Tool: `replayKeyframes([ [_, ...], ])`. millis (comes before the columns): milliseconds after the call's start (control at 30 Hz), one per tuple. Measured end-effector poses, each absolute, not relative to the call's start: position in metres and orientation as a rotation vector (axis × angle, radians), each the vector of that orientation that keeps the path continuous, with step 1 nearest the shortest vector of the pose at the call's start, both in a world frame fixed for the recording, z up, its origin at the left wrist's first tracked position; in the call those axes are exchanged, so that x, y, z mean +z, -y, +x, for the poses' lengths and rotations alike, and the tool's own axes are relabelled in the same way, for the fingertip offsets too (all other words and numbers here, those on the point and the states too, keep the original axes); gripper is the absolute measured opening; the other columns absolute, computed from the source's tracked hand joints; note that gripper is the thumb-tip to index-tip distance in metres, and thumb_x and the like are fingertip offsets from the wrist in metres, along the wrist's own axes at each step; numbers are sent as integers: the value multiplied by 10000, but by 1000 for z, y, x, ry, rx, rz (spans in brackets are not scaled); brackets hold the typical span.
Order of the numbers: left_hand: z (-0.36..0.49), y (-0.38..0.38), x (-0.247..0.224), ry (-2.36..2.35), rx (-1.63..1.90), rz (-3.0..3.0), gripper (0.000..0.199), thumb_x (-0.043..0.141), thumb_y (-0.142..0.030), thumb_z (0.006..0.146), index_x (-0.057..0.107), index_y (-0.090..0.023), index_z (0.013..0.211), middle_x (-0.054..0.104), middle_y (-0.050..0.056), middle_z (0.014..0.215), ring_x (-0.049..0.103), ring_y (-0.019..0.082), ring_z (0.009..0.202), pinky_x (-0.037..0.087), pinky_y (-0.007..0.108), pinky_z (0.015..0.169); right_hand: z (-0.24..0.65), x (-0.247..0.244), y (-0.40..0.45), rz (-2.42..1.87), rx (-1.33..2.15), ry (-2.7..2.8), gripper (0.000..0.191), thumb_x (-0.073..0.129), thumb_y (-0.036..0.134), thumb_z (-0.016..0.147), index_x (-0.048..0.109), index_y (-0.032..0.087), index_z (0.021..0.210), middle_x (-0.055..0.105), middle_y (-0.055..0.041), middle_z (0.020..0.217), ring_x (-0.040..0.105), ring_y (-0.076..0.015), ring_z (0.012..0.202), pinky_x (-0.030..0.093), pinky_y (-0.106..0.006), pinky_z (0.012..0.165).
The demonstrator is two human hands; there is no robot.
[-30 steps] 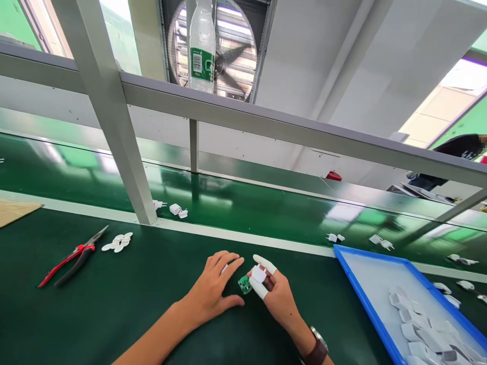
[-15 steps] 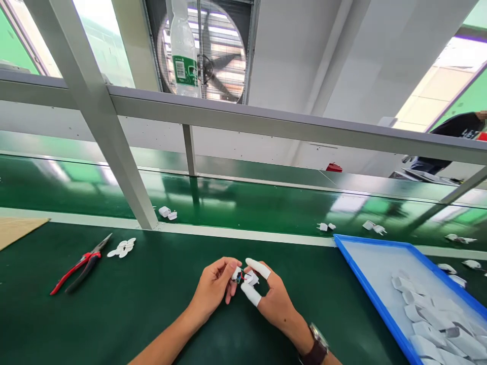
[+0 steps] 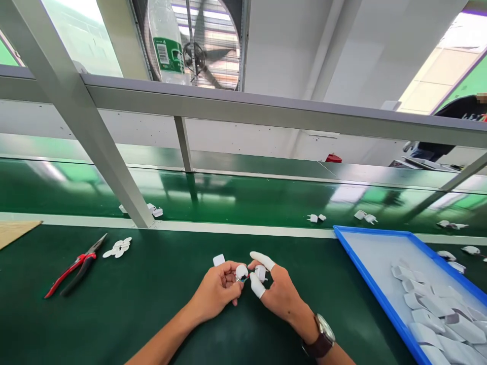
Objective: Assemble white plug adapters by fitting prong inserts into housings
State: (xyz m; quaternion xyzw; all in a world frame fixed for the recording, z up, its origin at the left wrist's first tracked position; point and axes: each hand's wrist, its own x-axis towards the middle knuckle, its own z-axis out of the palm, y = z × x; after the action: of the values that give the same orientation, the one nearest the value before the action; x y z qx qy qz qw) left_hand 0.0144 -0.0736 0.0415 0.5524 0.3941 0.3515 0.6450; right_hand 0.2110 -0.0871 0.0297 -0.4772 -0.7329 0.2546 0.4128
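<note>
Since the last frame, the plug parts [image 3: 157, 212] on the green belt [image 3: 247, 203] slid left, up against the slanted post [image 3: 85, 121]. The round white piece [image 3: 241, 272] in my left hand [image 3: 218, 289] now shows its round face, and a white cover [image 3: 218, 260] has come into view just past my knuckles.

Left to right: tan board [image 3: 17, 232] at the edge, partly cut off. Red-and-black pliers [image 3: 78, 266] on the dark green table [image 3: 160, 276], tips up and right. White discs [image 3: 117, 248] in a loose heap just beside them. Bottle [image 3: 167, 53] with green label up top, in front of the fan [image 3: 194, 57]. My left fingers are curled in, thumb and fingertips pinching the round white piece; can't tell whether they also touch the cover. Thin coloured wires [image 3: 245, 277] next to it, too small to trace. My right hand [image 3: 281, 289], thumb and index in white finger covers, pinches a white plug casing [image 3: 261, 273] just right of the round piece. Watch [image 3: 322, 334] on that wrist. Blue-rimmed tray [image 3: 379, 294] at right, white casings [image 3: 428, 306] piled inside. Background far right: person in dark top [image 3: 458, 106], partly behind the rail.
</note>
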Motion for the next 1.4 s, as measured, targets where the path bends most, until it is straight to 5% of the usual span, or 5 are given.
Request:
replayKeyframes([
  [200, 14, 76, 50, -750, 799, 1160, 432, 747, -208, 725, 568, -185, 1118, 597, -28, 802, 508, 81, 577, 487, 216, 491, 221, 44, 84, -960, 872, 1894, 437, 560, 173, 919, 600, 276, 1341, 691, -40, 1151, 662, -171, 1005, 545, -350, 945],
  [400, 11, 78, 43, -847, 759, 1283, 588, 711, -286, 804, 405, -250, 1305, 592, -35, 884, 482, 74, 561, 418, 197, 456, 220, 43, 87, -844, 963, 1933, 463, 582, 136, 905, 607, 317, 1331, 659, -28, 1124, 628, -136, 851, 557, -282, 770],
  [600, -14, 55, 41, -1303, 879, 1995, 855, 884, -321, 671, 471, -272, 1419, 572, 84, 1314, 580, 273, 1110, 519, 485, 992, 223, 27, 76, -948, 814, 1694, 374, 663, 207, 901, 657, 274, 1270, 699, -57, 1064, 652, -155, 803, 568, -274, 693],
  [833, -23, 40, 27, -1380, 807, 2095, 174, 690, -228, 844, 674, -229, 1018, 690, 42, 1074, 631, 253, 994, 556, 442, 918, 224, 15, 64, -984, 750, 1555, 287, 712, 219, 865, 710, 241, 1151, 716, -66, 1041, 673, -187, 855, 579, -316, 778],
  [1400, -3, 59, 22, -1041, 1313, 2143, 378, 587, -171, 948, 572, -288, 1307, 675, 48, 1287, 661, 195, 1188, 557, 377, 1052, 215, 27, 82, -842, 319, 1746, 374, 610, 65, 918, 610, 260, 1238, 680, -76, 1120, 666, -182, 916, 583, -298, 711],
])
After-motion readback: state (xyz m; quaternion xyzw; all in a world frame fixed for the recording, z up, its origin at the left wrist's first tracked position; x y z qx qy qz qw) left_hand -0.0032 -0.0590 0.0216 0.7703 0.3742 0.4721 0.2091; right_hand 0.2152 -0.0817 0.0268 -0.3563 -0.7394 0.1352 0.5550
